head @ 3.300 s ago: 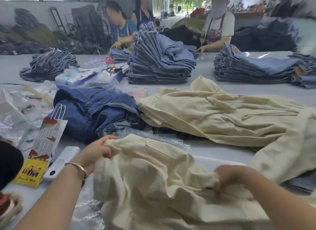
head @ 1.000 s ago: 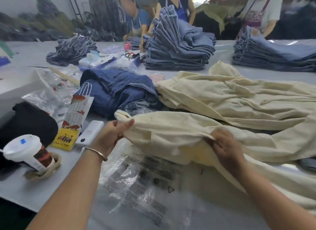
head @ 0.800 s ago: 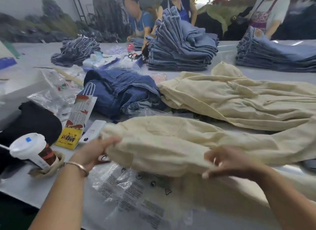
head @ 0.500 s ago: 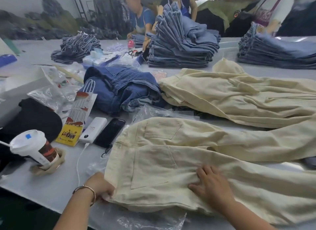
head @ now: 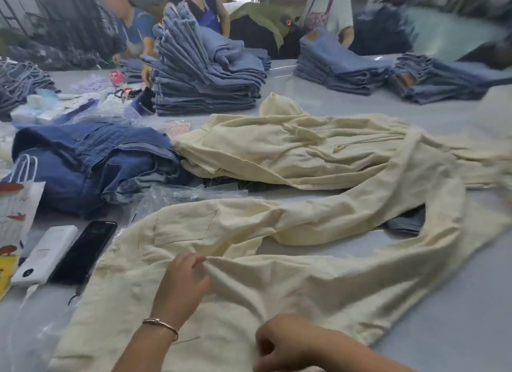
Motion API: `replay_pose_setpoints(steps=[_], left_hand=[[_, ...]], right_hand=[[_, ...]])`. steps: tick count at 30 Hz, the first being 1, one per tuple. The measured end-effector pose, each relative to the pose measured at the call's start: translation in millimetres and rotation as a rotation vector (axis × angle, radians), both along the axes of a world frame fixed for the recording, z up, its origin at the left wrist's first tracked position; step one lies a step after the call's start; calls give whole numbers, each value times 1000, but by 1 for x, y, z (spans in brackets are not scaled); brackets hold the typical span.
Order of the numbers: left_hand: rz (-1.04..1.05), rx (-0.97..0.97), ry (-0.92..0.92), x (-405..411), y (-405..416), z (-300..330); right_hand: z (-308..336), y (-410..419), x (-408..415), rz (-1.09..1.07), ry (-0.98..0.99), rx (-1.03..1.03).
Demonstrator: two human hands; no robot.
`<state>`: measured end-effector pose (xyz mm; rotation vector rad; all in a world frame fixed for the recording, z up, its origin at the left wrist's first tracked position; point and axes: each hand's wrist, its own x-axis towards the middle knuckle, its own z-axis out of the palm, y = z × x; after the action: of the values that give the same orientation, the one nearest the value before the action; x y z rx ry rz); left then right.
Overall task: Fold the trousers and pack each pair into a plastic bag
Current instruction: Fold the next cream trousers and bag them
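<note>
- Both grips are on the pair of pale cream cotton trousers point(head: 277, 283) spread across the near edge of the grey worktop point(head: 457, 324).
- Left hand point(head: 181, 286), with a thin metal bangle point(head: 160, 324) at the wrist, pinches a raised ridge of the cream cloth between thumb and fingers near the seat of the trousers.
- Right hand point(head: 285, 344) is curled into a fist on the same cloth closer to the camera; it seems to bunch the fabric, but what lies inside the fist is hidden.
- Trouser legs run off to the right, one curving back over a loose heap of more cream trousers point(head: 304, 150) further in.
- Patch pocket point(head: 185, 222) faces up on the upper part of the held pair.
- Clear plastic bags point(head: 182, 196) lie crumpled just beyond the waistband, between it and a rumpled pile of dark blue denim jeans point(head: 91, 161).
- Black smartphone point(head: 84, 251) and a white power bank point(head: 45, 254) lie side by side left of the trousers, beside a printed paper gift bag point(head: 16, 205).
- Tall stacks of folded light blue jeans point(head: 205, 75) stand at the far side, where several people work.
</note>
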<state>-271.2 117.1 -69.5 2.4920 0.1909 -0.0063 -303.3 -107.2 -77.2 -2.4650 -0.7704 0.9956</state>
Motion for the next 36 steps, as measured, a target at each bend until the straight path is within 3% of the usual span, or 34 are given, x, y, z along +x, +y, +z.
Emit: replay_pose_setpoints(steps=[2,3,6,8,9,11,13,18,21,25,27,31,33,36], left_hand=[[-96,22,-57,8,-31,-5],[-132,39,-95,12,-45,-4],[-247,64,-176,23,-83,1],[-306,62,-202,32,-109,1],[-319,71,-182,38,-122,-1],[-293,77,-113,51,-147,-6],[-215,67,-24,65,-169,-11],[-329,269,295,86,-226,-18],[-369,280,396,92,-253,-21],[-360,300,401,92,-263,-22],[-275,282,294,93,-257,-24],[38,175,-13,97,-246,-23],[48,229,5,96,-256,-27],[32,396,100,91,-275,-33]], right_hand=[[9,-24,4,-140,132,205],[13,-42,9,-266,109,319],[20,-119,32,-831,-317,560],[20,-188,51,-1229,-641,519],[18,-225,60,-1417,-710,468],[6,-299,75,-1712,-654,353],[-9,-356,83,-1852,-476,250],[-21,-418,109,-1787,-330,269],[-24,-434,125,-1735,-296,382],[-6,-447,130,-1714,-48,793],[5,-462,117,-1702,-125,879],[7,-485,52,-1645,-580,612],[-11,-489,23,-1666,-536,417],[-32,-494,-1,-1662,-317,234]])
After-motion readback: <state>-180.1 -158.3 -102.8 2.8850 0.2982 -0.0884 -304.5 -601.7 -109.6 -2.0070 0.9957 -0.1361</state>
